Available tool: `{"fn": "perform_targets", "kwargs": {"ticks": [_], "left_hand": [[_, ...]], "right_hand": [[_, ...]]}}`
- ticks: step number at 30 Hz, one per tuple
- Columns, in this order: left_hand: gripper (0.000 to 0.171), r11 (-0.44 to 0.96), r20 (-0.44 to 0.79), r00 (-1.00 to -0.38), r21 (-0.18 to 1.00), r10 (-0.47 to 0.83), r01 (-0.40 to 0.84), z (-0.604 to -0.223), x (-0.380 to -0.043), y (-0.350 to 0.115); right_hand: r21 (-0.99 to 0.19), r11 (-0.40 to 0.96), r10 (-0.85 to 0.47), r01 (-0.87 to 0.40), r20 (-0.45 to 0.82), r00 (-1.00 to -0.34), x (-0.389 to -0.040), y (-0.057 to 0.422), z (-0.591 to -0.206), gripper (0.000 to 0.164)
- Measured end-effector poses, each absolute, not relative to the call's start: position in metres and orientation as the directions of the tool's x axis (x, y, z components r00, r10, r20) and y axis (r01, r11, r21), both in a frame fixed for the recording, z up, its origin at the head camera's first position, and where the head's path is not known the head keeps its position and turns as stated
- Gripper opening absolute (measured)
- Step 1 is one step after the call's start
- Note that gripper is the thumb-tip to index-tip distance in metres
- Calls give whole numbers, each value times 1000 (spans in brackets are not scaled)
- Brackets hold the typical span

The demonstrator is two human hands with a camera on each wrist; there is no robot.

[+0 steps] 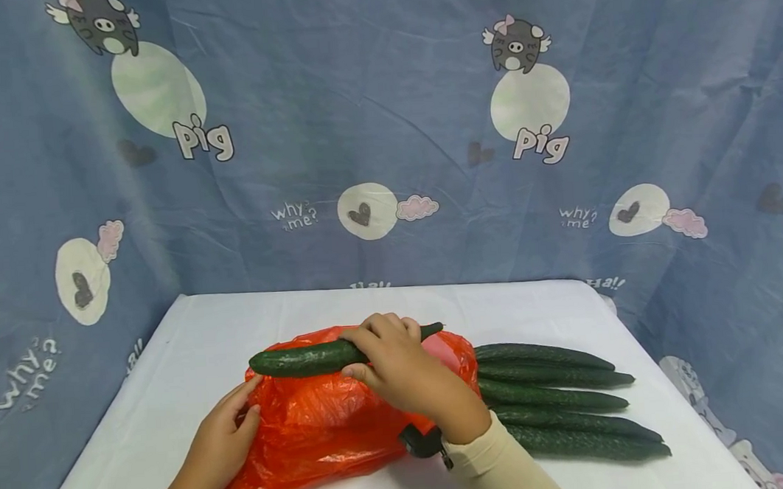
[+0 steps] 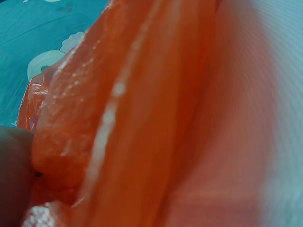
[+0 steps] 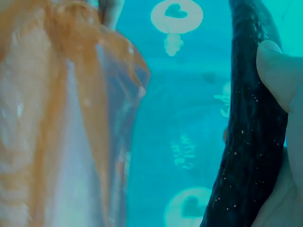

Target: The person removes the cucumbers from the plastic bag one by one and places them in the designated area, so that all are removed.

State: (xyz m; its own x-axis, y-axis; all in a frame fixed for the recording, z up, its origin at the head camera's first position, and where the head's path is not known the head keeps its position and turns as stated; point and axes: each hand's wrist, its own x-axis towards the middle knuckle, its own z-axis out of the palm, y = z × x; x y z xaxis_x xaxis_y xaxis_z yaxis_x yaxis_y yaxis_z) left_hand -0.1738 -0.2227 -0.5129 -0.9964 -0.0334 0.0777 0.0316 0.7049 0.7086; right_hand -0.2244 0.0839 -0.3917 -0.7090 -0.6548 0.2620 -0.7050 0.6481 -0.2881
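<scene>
A dark green cucumber (image 1: 304,359) lies level above a red plastic bag (image 1: 341,417), and my right hand (image 1: 401,366) grips it with fingers over the top. In the right wrist view the thumb (image 3: 279,75) presses along the bumpy cucumber (image 3: 251,132). My left hand (image 1: 222,438) holds the bag's left edge between thumb and fingers. Red plastic (image 2: 132,132) fills most of the left wrist view, with part of that hand at its left border. What the bag contains is hidden.
Several more cucumbers (image 1: 559,397) lie side by side on the white table (image 1: 142,427), to the right of the bag and partly behind the right forearm. A blue printed curtain (image 1: 426,139) hangs behind the table and at both sides.
</scene>
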Motion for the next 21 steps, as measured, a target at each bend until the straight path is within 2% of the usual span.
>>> {"fn": "perform_targets", "kwargs": {"ticks": [6,21], "left_hand": [[57,699,85,-996,714,-38,34,-511,-172,-222],[58,677,27,-999,736,-41,-8,-510,-172,-220]], "right_hand": [[-309,664,-609,-681,307,-732,-236,108,-381,48],[-347,791,-465,-505,196,-863,-286,212,-409,48]]}}
